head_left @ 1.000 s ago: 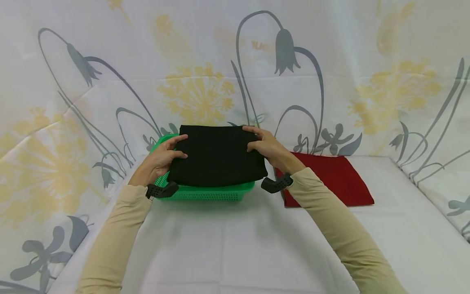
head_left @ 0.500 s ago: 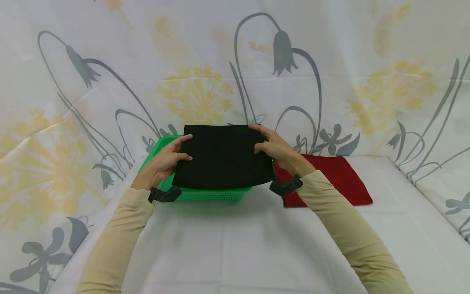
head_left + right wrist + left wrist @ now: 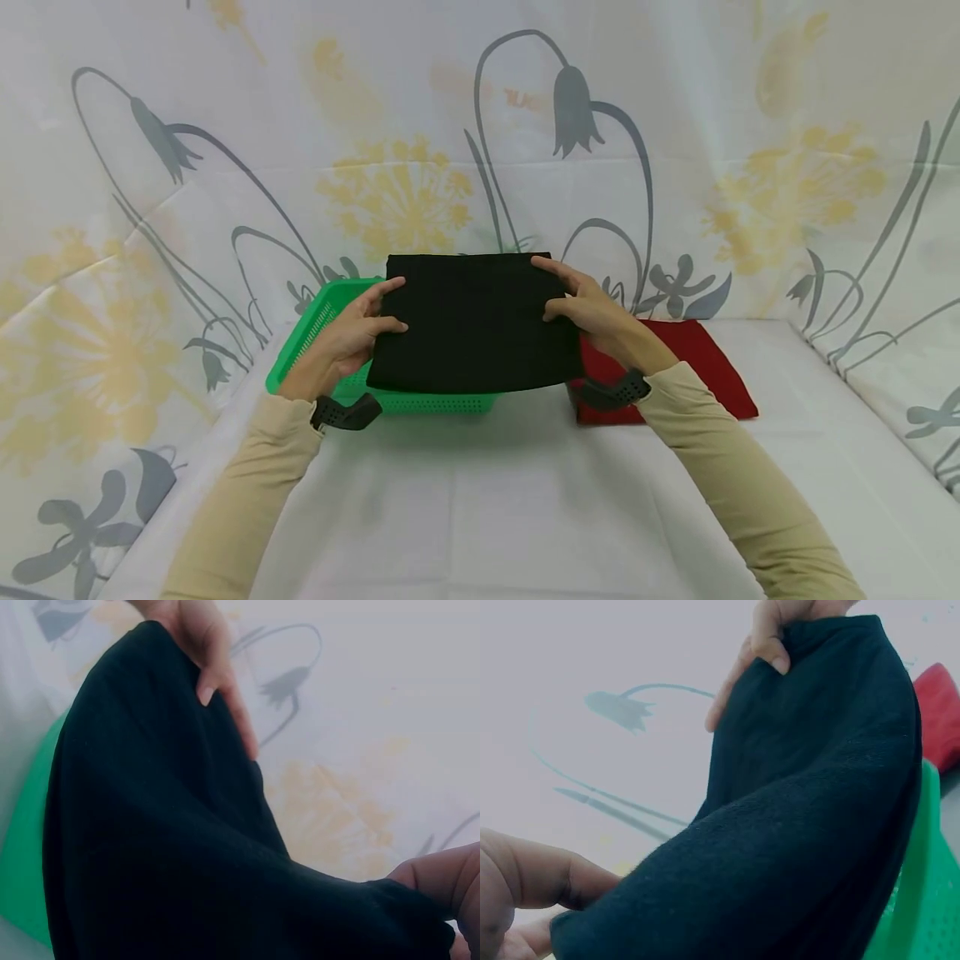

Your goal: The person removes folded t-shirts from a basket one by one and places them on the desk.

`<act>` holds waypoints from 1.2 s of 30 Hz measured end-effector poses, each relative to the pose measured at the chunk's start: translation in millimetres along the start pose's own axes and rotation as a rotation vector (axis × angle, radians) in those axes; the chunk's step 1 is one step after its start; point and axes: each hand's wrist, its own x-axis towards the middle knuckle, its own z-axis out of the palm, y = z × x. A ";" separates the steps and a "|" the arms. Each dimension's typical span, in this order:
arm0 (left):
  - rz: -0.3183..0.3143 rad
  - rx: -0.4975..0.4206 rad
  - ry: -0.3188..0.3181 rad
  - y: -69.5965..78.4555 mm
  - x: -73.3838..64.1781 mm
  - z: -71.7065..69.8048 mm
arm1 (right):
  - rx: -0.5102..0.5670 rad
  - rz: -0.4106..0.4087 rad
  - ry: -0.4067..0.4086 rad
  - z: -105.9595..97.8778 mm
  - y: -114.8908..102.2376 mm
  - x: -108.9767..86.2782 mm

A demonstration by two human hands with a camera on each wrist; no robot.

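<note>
A folded black cloth (image 3: 474, 329) hangs stretched between the two hands, held up in front of a green basket (image 3: 300, 337). At its left edge, the left hand (image 3: 347, 340) pinches it with the thumb on the near face. The right hand (image 3: 600, 315) grips the opposite edge in the same way. Both wrist views show the cloth (image 3: 802, 795) sagging between the hands, its layers open along the lower side. Much of the basket is hidden behind the cloth; whether anything lies inside cannot be seen.
A folded red cloth (image 3: 697, 367) lies flat on the white-covered table (image 3: 510, 508), right of the basket and partly behind the right forearm. A floral curtain (image 3: 420, 100) stands behind the table.
Both hands have moved steadily to the right with the black cloth, and slightly nearer. More of the basket's left side now shows. The red cloth stays in place.
</note>
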 end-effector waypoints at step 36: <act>0.018 -0.223 -0.059 -22.2 -16.1 76.3 | -0.018 -0.089 -0.009 -46.7 19.9 -87.2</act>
